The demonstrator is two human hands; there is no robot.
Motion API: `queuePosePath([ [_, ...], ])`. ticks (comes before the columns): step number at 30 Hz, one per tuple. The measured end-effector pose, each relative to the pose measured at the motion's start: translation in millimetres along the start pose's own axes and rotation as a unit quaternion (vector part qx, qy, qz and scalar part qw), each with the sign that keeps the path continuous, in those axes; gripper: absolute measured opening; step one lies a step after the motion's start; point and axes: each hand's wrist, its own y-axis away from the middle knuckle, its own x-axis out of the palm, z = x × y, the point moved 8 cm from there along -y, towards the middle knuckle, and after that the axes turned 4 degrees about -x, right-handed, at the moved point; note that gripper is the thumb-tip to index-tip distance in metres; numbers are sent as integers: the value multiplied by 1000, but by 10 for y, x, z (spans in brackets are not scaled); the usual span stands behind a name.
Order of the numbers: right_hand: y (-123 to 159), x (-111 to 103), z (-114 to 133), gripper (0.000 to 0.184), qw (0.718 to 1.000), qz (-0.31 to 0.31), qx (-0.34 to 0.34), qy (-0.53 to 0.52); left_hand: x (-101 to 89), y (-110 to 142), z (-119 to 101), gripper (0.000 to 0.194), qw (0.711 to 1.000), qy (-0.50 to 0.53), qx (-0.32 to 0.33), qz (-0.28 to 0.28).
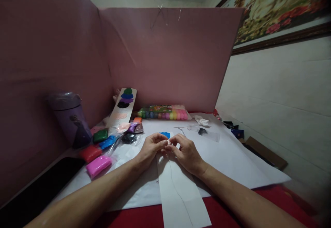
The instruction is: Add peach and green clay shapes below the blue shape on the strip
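My left hand (pixel 154 149) and my right hand (pixel 186 153) meet over a long white card strip (pixel 178 197). Their fingertips pinch a small white piece of modelling clay (pixel 169 142), mostly covered by the fingers. A thin curved line runs down the card below. Just past my fingers, a flattened patch of blue clay (pixel 164 135) lies at the card's far end.
Left are bagged pink clay (pixel 98 166), red clay (pixel 90 154), a purple tumbler (pixel 71 121) and a black slab (pixel 46 186). Behind stand a multicoloured clay pack (pixel 164 112) and a colour-daubed card (pixel 122 107). White lumps (pixel 201 120) and black clay (pixel 202 131) lie right.
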Motion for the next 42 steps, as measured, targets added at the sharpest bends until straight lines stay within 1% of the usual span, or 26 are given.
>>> queuePosePath([
  [3, -1, -10, 7, 3, 1000, -5, -1, 4, 20, 5, -19, 35, 1000, -13, 1, -3],
  [6, -1, -14, 10, 6, 1000, -6, -7, 11, 63, 6, -27, 33, 999, -44, 4, 19],
  [13, 2, -16, -1, 4, 1000, -9, -9, 9, 38, 14, -19, 34, 1000, -1, -8, 5],
  [15, 0, -28, 14, 7, 1000, -15, -13, 6, 36, 15, -25, 33, 1000, -1, -9, 3],
  [19, 6, -23, 0, 4, 1000, -13, -8, 0, 52, 13, -8, 30, 1000, -16, -21, 15],
  [24, 4, -13, -11, 3, 1000, -7, -9, 1, 41, 12, -26, 33, 1000, 4, -8, 9],
  [27, -1, -31, 3, 7, 1000, -15, -11, -1, 53, 9, -14, 32, 1000, -17, -13, 19],
  [30, -1, -26, 7, 2, 1000, -10, -10, 2, 56, 5, 4, 29, 999, -41, -15, 30],
  [33, 1, -21, 3, 6, 1000, -7, -9, 6, 45, 2, 0, 28, 999, -27, -8, 27],
  [35, 1, -30, 9, 2, 1000, -12, -12, 2, 46, 2, -11, 31, 1000, -18, -3, 24],
  [40, 1, -39, 8, 2, 1000, -16, -13, -10, 76, 7, 3, 30, 998, -52, -12, 38],
  [42, 2, -33, -2, 7, 1000, -15, -11, -19, 65, 10, 12, 28, 998, -52, -15, 36],
])
